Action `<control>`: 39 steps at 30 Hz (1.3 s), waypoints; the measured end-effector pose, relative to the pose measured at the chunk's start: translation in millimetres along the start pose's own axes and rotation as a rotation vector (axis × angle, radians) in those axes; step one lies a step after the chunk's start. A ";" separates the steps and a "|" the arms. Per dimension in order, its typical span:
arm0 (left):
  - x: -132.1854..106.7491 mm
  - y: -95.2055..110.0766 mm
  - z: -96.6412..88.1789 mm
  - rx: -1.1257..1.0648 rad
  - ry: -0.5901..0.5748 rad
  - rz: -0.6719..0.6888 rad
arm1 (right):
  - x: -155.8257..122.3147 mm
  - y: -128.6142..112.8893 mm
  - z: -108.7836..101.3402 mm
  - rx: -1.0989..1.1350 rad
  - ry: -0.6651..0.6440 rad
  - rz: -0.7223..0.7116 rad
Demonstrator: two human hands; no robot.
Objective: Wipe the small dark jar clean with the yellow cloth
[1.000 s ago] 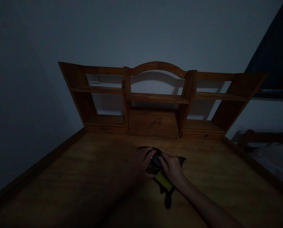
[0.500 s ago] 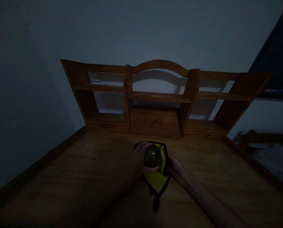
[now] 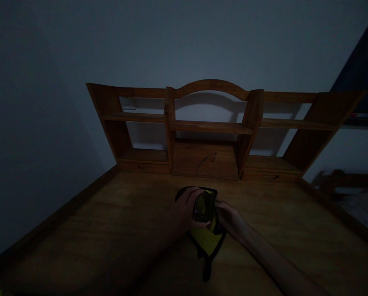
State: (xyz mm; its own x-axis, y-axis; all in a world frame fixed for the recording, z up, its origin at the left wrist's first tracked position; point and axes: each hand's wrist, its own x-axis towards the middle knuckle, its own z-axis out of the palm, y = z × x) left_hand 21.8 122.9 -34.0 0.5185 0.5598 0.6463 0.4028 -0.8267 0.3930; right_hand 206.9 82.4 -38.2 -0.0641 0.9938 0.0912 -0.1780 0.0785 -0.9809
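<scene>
In dim light, my left hand (image 3: pixel 185 209) is wrapped round a small dark rounded object (image 3: pixel 202 207) held over the wooden desk (image 3: pixel 110 230). My right hand (image 3: pixel 231 220) is closed on a yellow cloth with black edging (image 3: pixel 207 240), pressing it against the object's right side. The cloth hangs down below both hands, a black strip trailing toward me. What the object is cannot be made out.
A wooden shelf unit (image 3: pixel 211 127) with an arched top stands along the desk's back edge, against a pale wall. A raised rim runs down the desk's left side. A wooden bed frame (image 3: pixel 347 181) shows at the far right.
A second ago both hands were bunched over the dark cloth on the desk. The cloth has opened to show its yellow side and the rounded object has come into view in my left hand.
</scene>
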 end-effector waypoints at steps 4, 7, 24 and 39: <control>-3.3 -4.1 0.6 0.071 -0.100 0.051 | -0.9 3.4 0.4 -0.055 -0.026 0.024; -4.1 -4.9 1.2 0.156 -0.151 0.140 | 0.6 7.1 1.3 -0.220 0.030 -0.106; -3.1 9.7 -3.1 0.188 -0.149 0.142 | -9.4 -0.7 -2.9 -0.829 0.125 -0.333; 5.6 -7.7 6.6 -0.185 0.309 -0.255 | 2.2 -6.5 -0.1 0.352 0.039 0.251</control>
State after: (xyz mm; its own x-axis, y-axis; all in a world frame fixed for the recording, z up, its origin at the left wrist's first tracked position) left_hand 26.7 132.8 -37.7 0.1588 0.7271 0.6679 0.3323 -0.6764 0.6573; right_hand 208.0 84.1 -31.6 -0.1122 0.9815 -0.1554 -0.4860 -0.1906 -0.8529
